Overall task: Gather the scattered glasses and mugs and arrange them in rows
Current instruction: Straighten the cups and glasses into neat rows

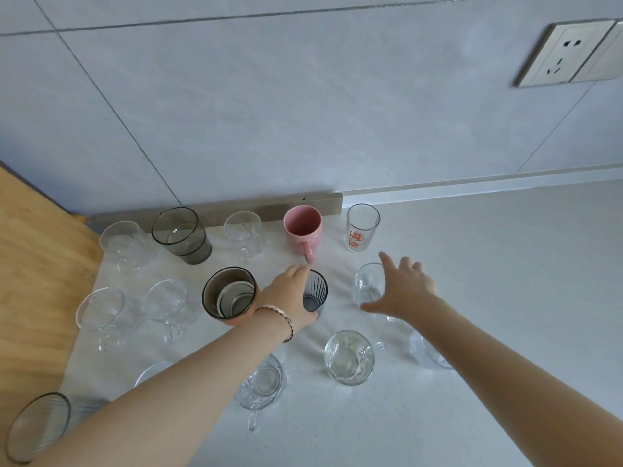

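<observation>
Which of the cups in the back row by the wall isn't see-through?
The pink mug, the only opaque one; everything else in that row is transparent.

Open counter (505,281) to the right of the printed glass (361,229); pink mug (303,232) and brown cup (219,281) close-packed leftward.

- Along the grey tiled wall (303,112) at the back we find 5 vessels, left to right: clear glass mug (126,244), smoky grey glass tumbler (182,235), second clear glass mug (243,234), pink ceramic mug (302,230), clear straight glass with red lettering (362,227).
- Before the pink ceramic mug stands a dark ribbed glass tumbler (317,288), with a brown ceramic cup (212,293) just left of it and a small clear glass (367,281) to its right.
</observation>
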Motion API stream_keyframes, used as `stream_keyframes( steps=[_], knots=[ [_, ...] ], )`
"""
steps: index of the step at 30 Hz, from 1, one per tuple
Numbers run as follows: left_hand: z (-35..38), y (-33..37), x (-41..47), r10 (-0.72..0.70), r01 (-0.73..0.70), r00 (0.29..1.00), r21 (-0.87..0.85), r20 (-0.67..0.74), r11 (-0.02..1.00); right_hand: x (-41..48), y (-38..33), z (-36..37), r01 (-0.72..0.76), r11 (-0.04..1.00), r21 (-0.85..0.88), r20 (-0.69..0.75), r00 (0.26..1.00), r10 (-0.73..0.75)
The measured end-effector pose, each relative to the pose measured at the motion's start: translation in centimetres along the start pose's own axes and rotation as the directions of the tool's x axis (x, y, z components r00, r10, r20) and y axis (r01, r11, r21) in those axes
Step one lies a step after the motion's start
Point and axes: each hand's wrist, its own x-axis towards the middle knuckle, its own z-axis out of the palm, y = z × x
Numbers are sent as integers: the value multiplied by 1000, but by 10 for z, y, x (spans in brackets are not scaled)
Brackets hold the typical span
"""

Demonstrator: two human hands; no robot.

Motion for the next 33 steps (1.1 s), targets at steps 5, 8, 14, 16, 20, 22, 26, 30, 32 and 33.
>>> stream_keyframes(
  steps=[5,8,14,16,20,22,26,30,32,33],
  knots=[
    [1,0,0,3,-3,1000,-22,-16,1000,-1,-2,12,52,978,203,-20,999,-49],
    [2,-1,-1,2,-2,1000,-40,-11,999,-2,-8,17,-12,960,279,-79,996,36],
    [1,-1,-2,0,-1,1000,-70,-12,998,-8,-16,22,-28,963,269,-104,993,58],
    [0,0,-3,-1,0,1000,-76,-8,997,-9,-16,21,-24,964,263,-99,994,52],
    [1,0,-2,1,-2,1000,-81,-12,997,-14,-16,20,-35,972,234,-76,996,54],
    [3,-1,-3,6,-6,1000,-89,-8,996,-17,-19,18,-40,980,197,-70,996,55],
    [-1,-10,-7,19,-18,1000,-96,2,995,-18,-43,2,178,945,273,-260,960,-106],
    [-21,-34,-18,-17,17,989,0,-149,1000,8,-84,-25,268,889,371,-285,944,-165],
    [-29,-51,-24,-81,77,969,-26,-232,997,30,-100,-36,263,897,355,-224,956,-192],
    [-31,-59,-27,-114,105,960,-49,-255,993,42,-107,-40,265,901,342,-181,960,-214]
  ],
)
